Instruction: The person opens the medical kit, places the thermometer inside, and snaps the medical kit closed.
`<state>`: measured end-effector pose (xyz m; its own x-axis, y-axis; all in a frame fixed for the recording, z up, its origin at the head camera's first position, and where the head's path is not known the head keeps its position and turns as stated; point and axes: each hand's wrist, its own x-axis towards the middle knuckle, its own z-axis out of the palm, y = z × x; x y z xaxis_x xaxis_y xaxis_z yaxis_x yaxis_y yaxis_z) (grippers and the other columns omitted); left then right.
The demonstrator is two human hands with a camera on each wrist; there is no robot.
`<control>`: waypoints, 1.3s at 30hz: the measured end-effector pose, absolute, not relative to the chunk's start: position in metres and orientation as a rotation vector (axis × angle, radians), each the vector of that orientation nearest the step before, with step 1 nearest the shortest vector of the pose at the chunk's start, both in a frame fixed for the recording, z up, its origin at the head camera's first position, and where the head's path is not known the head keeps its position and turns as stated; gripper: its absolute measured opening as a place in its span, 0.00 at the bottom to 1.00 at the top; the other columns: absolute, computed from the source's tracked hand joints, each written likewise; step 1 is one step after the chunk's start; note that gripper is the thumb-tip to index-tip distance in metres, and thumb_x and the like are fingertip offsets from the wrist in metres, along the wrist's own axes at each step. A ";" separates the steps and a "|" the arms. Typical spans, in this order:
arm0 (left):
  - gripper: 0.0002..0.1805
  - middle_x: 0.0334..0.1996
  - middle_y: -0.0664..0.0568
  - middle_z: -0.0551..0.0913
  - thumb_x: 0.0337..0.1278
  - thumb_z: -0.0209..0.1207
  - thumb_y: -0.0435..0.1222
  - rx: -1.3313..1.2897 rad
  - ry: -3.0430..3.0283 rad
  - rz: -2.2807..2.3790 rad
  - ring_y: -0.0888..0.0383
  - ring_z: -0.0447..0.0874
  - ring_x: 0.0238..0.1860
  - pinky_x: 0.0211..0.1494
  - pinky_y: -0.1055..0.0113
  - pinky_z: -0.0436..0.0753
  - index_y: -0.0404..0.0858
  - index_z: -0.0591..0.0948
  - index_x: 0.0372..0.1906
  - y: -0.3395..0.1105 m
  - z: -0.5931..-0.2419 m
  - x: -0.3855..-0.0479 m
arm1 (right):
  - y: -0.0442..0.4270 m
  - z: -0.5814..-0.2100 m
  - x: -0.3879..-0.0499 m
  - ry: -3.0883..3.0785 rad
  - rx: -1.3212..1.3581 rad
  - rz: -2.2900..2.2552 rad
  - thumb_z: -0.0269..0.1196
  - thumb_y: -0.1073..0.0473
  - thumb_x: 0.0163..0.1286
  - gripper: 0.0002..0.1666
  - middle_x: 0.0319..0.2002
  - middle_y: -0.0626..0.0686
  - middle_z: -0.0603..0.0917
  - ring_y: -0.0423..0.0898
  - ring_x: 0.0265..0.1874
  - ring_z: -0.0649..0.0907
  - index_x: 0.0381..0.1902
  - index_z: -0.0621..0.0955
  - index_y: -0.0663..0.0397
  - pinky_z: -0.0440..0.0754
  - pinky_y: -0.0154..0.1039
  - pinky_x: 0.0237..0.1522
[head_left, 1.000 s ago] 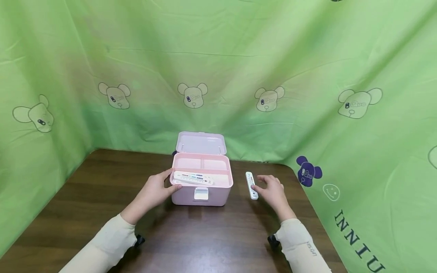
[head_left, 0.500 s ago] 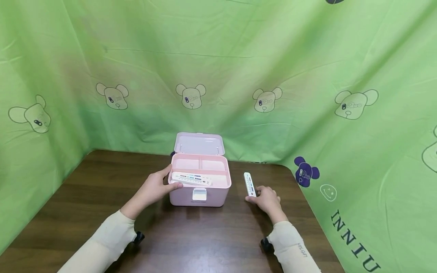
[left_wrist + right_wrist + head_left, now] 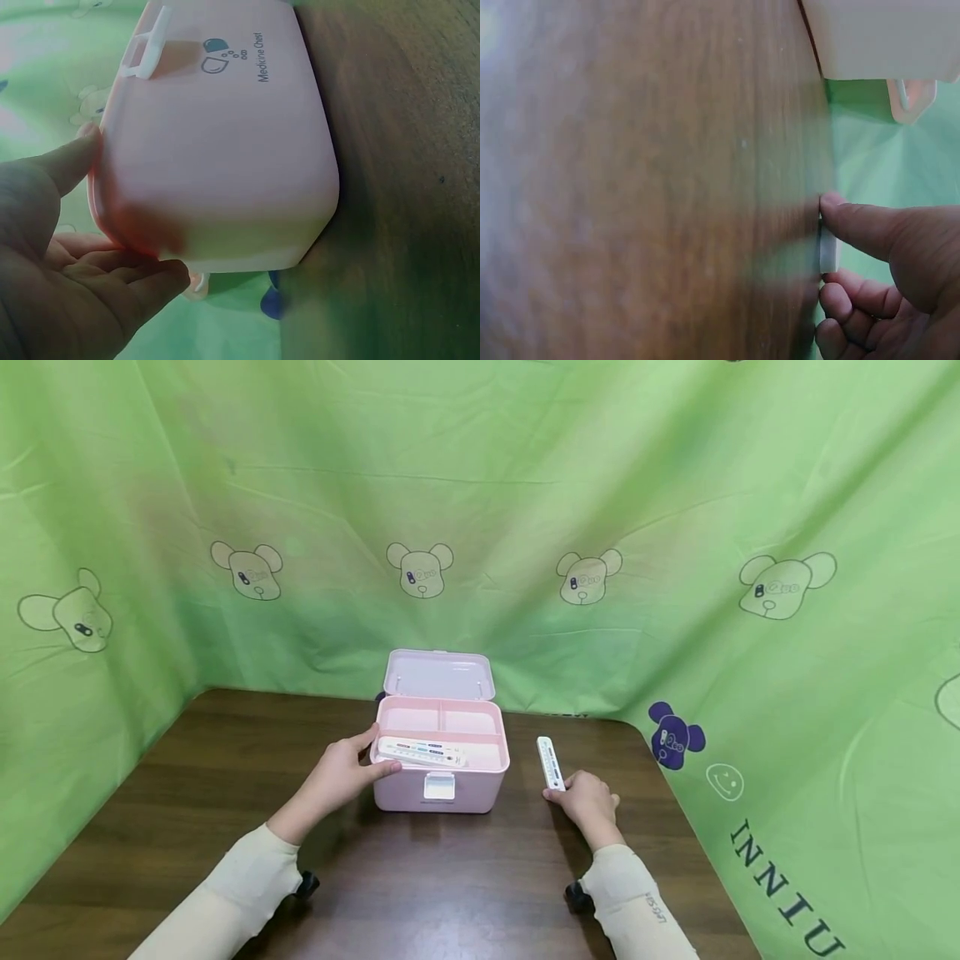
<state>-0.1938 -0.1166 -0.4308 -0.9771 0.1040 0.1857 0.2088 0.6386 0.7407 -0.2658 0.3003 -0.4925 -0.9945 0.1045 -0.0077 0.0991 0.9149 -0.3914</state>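
A white stick (image 3: 550,762) lies on the tabletop (image 3: 465,893), right of the pink box (image 3: 468,793), its near end pinched between the fingers of the right hand (image 3: 587,802). The left hand (image 3: 340,777) grips the box's left front corner. A second stick (image 3: 422,752) lies inside; the lid (image 3: 439,677) stands open before a green cloth (image 3: 480,452).

Strip (image 3: 550,763) right of the box (image 3: 477,789)

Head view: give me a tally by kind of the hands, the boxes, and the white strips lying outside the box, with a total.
Hands: 2 (left hand, right hand)
Boxes: 1 (pink box)
Strips outside it: 1 (white strip)
Total: 4
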 end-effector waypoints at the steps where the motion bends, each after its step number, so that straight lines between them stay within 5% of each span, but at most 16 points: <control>1: 0.50 0.70 0.37 0.73 0.56 0.71 0.56 -0.261 -2.726 -1.261 0.51 0.78 0.47 0.47 0.59 0.77 0.32 0.66 0.76 -0.116 -0.430 -0.193 | 0.301 -0.492 -0.266 -3.057 -0.166 0.629 0.76 0.40 0.55 0.21 0.35 0.56 0.88 0.61 0.40 0.84 0.29 0.87 0.51 0.70 0.61 0.47; 14: 0.49 0.69 0.36 0.74 0.57 0.72 0.54 -0.221 -2.726 -1.266 0.50 0.81 0.56 0.56 0.52 0.82 0.32 0.67 0.75 -0.111 -0.427 -0.193 | 0.322 -0.484 -0.268 -2.784 -0.279 0.914 0.68 0.50 0.62 0.21 0.42 0.59 0.89 0.63 0.46 0.84 0.46 0.86 0.59 0.72 0.61 0.47; 28: 0.45 0.61 0.35 0.82 0.59 0.71 0.51 -0.191 -2.752 -1.228 0.50 0.81 0.46 0.48 0.55 0.81 0.31 0.69 0.74 -0.109 -0.423 -0.191 | 0.342 -0.455 -0.275 -2.614 0.114 1.231 0.70 0.57 0.68 0.18 0.45 0.60 0.85 0.45 0.42 0.80 0.52 0.83 0.61 0.76 0.27 0.42; 39: 0.41 0.51 0.39 0.87 0.59 0.71 0.49 -0.189 -2.781 -1.146 0.49 0.82 0.43 0.46 0.53 0.81 0.32 0.74 0.72 -0.108 -0.419 -0.189 | 0.338 -0.406 -0.268 -2.655 0.492 1.173 0.71 0.55 0.69 0.18 0.50 0.56 0.83 0.49 0.50 0.79 0.54 0.83 0.54 0.75 0.36 0.53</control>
